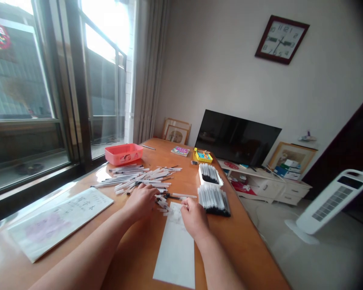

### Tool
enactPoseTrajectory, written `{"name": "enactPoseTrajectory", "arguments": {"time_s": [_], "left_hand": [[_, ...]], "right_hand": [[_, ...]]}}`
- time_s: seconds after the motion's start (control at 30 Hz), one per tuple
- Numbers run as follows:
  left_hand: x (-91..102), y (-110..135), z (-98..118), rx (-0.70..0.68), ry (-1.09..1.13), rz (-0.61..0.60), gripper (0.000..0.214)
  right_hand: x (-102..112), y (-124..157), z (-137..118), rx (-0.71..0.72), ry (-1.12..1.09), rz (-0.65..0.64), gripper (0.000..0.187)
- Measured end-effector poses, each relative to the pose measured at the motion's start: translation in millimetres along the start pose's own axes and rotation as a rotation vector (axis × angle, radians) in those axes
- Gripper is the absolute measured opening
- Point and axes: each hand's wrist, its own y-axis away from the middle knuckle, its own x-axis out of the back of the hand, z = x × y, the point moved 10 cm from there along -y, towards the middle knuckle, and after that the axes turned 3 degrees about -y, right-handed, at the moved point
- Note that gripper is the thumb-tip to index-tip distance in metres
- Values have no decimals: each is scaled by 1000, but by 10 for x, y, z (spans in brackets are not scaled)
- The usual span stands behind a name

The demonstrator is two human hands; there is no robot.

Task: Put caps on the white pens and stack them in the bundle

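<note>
My left hand (141, 202) reaches over the near edge of a loose pile of pens (139, 177) with clear barrels and some black parts. Its fingers are curled down among the pens, and what they grip is hidden. Small whitish caps (162, 203) lie beside its fingertips. My right hand (195, 217) is closed in a pinch above the far end of a long white paper sheet (175, 257); I cannot make out what is in it. One pen (184, 196) lies just beyond its fingers. To its right is a neat stack of pens (213, 198) with black ends.
Behind the stack, a white box (219, 181) holds more pens. A pink basket (124, 154) stands at the window side, and a white booklet (60, 221) lies left. Farther back are a colourful book (180, 151) and a yellow box (203, 155). The table's right edge (254, 229) is close.
</note>
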Motion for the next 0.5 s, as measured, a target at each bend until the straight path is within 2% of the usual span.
{"name": "enactPoseTrajectory", "arguments": {"time_s": [0.2, 0.33, 0.5], "left_hand": [[-130, 27, 215, -153, 74, -13, 44], [-254, 23, 252, -163, 67, -65, 46], [-194, 21, 305, -149, 87, -97, 41]], "right_hand": [[-29, 53, -183, 48, 42, 11, 16], [-65, 42, -233, 72, 61, 25, 16], [-11, 34, -221, 70, 84, 58, 17]]}}
